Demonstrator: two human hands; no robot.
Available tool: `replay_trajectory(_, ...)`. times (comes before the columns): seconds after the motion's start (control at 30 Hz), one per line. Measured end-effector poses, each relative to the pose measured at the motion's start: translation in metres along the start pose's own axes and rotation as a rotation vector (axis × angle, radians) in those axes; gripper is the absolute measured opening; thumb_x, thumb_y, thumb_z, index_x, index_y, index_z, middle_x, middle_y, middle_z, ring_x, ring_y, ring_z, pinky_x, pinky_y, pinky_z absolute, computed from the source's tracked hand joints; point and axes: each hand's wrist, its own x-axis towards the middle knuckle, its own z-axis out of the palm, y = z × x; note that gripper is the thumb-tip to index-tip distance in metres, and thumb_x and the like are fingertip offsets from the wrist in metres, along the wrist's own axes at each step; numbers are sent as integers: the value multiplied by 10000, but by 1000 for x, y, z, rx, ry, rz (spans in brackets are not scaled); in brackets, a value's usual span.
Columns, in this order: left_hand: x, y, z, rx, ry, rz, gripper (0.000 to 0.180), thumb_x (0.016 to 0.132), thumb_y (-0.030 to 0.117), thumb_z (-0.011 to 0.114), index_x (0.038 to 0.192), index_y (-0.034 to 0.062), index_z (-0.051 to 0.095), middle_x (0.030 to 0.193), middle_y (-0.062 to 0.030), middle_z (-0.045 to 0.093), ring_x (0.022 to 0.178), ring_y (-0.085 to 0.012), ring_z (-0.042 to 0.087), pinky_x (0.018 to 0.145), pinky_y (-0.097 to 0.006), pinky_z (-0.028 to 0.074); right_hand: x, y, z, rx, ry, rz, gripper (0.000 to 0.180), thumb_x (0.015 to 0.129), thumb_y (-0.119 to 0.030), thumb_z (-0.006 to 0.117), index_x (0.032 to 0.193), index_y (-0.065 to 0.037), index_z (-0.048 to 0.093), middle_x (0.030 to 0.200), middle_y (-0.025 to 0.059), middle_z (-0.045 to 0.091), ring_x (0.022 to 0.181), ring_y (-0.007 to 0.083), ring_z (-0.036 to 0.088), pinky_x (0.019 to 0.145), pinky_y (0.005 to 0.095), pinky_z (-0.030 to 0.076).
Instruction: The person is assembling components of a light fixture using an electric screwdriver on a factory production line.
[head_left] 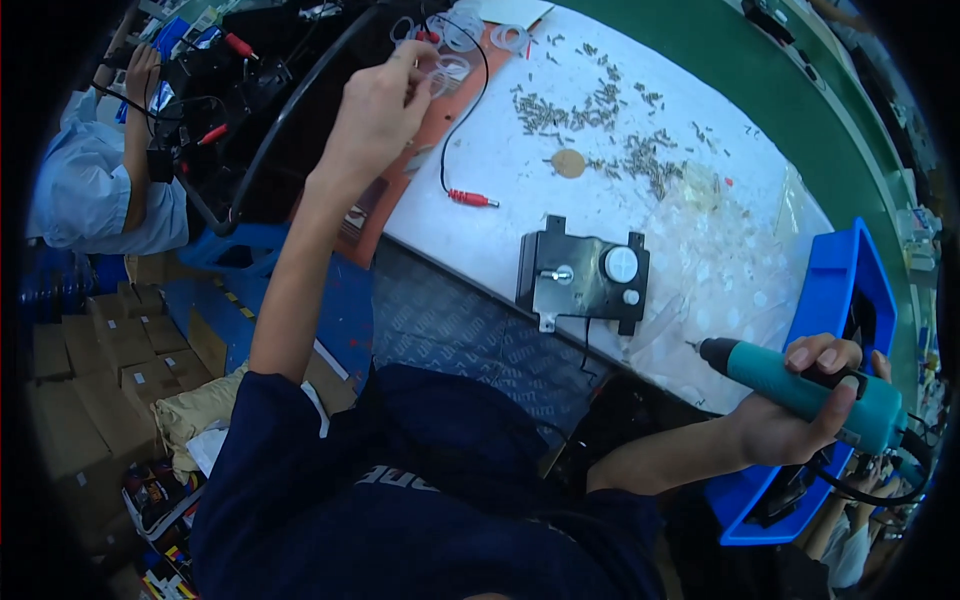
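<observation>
Black box at the desk's near edge, screwdriver held to its right, clear rings reached at far left.
The black box (583, 280) is set along the near edge of the white desk (490, 245), its thin cable (587, 345) hung over that edge. By the right hand (790, 425) a teal screwdriver (790, 382) is gripped, fingers wrapped round its body, tip pointed left above clear plastic bags (740, 265). The left hand (372, 115) is placed among clear rings (462, 30), fingers partly curled — whether one is pinched cannot be told. Bare room is left between the box and the scattered screws (560, 112) farther off; to the right, space is taken by the bags — and bounded by a blue bin (826, 270).
</observation>
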Motion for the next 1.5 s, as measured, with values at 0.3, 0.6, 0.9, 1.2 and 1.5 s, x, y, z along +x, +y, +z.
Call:
replay_trajectory(0.3,-42,91,-42,-882,-104,99,182,841,-25,638,1017,-45,680,902,-105,684,791,-134,664,692,-225,548,-6,-57,-1,-87,-70,187,474,892,-180,574,1279,-6,363,887,138,545,654,216,542,604,289,458)
replay_trajectory(0.6,-30,159,15,-508,-420,373,111,728,51,721,815,-18,709,693,-142,675,654,-216,680,618,-288,532,-71,-18,38,-111,146,683,385,782,-39,667,1120,47,506,1140,223,630,589,170,638,506,220,447)
replay_trajectory(0.9,-32,158,25,-343,-361,317,77,700,66,679,701,-11,673,657,-161,647,663,-322,656,656,-387,520,-96,-6,56,-117,68,705,370,758,67,646,1116,44,556,1287,268,528,628,135,619,582,250,503)
replay_trajectory(1.2,-42,142,32,-477,-287,114,104,699,122,724,730,28,694,655,-148,633,658,-307,621,657,-391,492,-110,9,61,-338,-158,483,504,730,54,704,1203,51,531,1369,196,487,1020,168,585,675,255,529)
replay_trajectory(1.5,-24,149,40,-399,-485,260,187,665,112,683,825,27,729,771,-152,696,735,-282,691,752,-350,537,-120,-2,74,-714,-216,454,587,704,-53,753,1243,18,529,1229,197,609,1000,208,645,863,311,485)
